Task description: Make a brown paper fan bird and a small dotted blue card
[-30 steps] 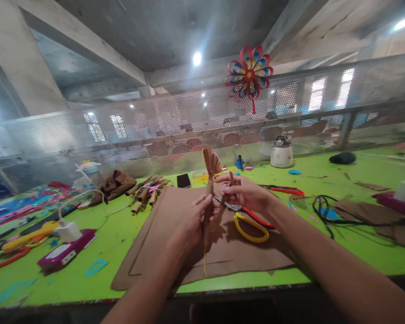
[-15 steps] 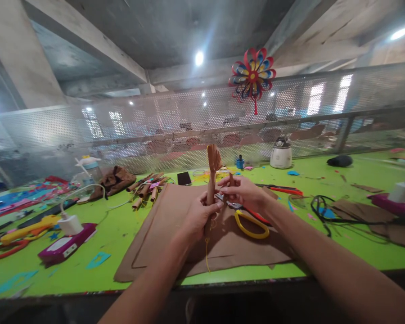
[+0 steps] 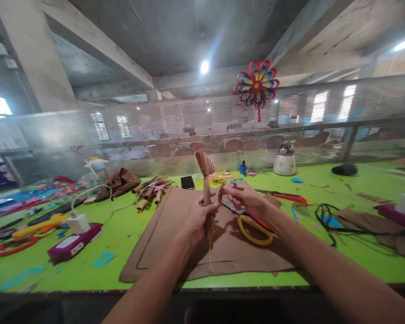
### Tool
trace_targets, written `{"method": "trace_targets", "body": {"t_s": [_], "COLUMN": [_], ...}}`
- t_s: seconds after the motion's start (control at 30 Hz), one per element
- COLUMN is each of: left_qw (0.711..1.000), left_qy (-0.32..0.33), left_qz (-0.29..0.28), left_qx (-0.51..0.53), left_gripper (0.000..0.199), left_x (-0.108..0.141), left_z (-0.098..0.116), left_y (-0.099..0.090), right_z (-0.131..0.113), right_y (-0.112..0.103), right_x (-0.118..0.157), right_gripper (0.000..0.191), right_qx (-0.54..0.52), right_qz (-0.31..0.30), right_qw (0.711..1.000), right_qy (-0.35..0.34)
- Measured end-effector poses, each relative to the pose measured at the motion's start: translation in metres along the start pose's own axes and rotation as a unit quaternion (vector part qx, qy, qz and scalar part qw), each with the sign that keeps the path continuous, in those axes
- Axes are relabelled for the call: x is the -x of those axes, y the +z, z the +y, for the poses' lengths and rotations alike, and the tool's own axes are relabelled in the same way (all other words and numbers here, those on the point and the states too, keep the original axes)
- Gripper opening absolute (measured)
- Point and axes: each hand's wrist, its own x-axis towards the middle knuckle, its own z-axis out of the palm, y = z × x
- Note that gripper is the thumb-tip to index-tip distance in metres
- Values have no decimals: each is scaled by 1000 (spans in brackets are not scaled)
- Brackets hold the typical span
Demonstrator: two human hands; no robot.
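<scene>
Where two bare hands meet above a lime-green bench (image 3: 128, 243), a brown pleated piece (image 3: 207, 191) stands nearly upright: its top spreads into fine, ribbed folds like a small fan, and below that it narrows to a smooth, matte stem. The left hand (image 3: 199, 218) is wrapped around the stem, thumb across the front, so the fan rises above the fist and the lower end shows just beneath it. A thin yellow thread (image 3: 211, 256) dangles there, curling at the top. Just right of the stem, the right hand (image 3: 246, 198) has its fingers curled together, pinching a small, crinkled brown strip (image 3: 221, 191).

Under both hands lies a wide, flat brown sheet (image 3: 165, 238) with soft, uneven edges; whether it is paper or cloth, I cannot tell. On it, below the right hand, rests one pair of scissors (image 3: 256, 243), with one yellow handle loop and one red, partly hidden.

Counted about the bench: one fan, one strip in the fingers, two purple power strips (image 3: 76, 243), one at either side, and one dark, rectangular phone (image 3: 188, 182). Left of the phone sits a heap of rolled brown tubes (image 3: 151, 191), too overlapped to count.
</scene>
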Motion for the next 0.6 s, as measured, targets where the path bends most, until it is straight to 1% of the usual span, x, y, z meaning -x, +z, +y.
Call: {"method": "trace_targets", "body": {"t_s": [0.07,0.13,0.23,0.43,0.6], "left_qw": [1000,1000,1000,1000,1000], "left_qy": [-2,0,3,9,-15], "left_qz": [-1,-2,-7,-15,-25], "left_qx": [-3,-5,-12,-7,5], "left_gripper": [44,45,46,41,34], "left_x": [-2,-5,-7,-8,-5], "left_z": [-2,-5,-9,-12,-9], "left_y": [-3,-5,-7,-8,-6], "right_z": [3,7,13,15,12], "right_y": [2,5,8,13,18], "right_x": [2,2,0,-4,-2], "right_gripper": [32,31,29,29,26], "right_qx": [43,81,105,92,72], "right_qz": [-54,-68,-40,12,-6], "right_qw": [998,994,992,994,996], "right_qy": [-12,-29,-50,-61,-56]}}
